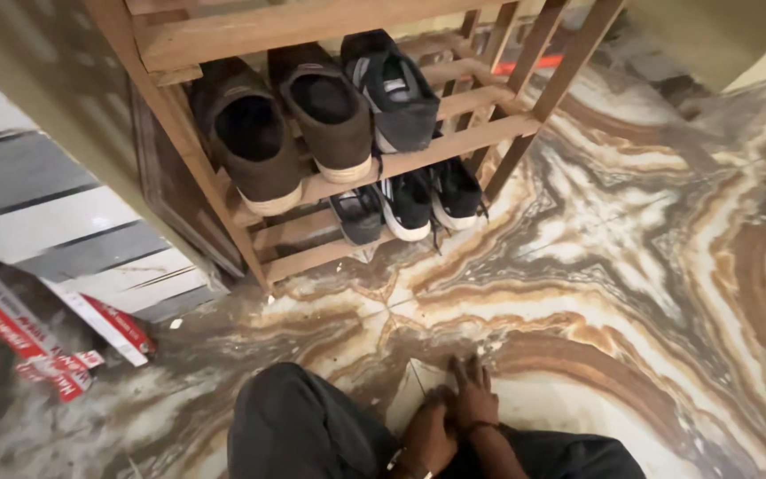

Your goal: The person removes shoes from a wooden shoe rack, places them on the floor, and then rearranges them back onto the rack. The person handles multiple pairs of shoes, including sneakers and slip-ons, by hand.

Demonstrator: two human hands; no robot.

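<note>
Both hands (454, 417) rest together on swirled marble floor (631, 266) – brown, cream, grey

A slatted wooden shoe rack (489, 133) stands on the swirled brown-and-white marble floor (631, 266), carrying brown slip-on shoes (285, 124) and black sneakers (410, 204).

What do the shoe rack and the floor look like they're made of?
The shoe rack looks like unpainted wood: light brown slats with visible grain. The floor looks like polished marble or marble-look tile: swirling brown, grey and white veins, a slight sheen, thin joint lines.
</note>
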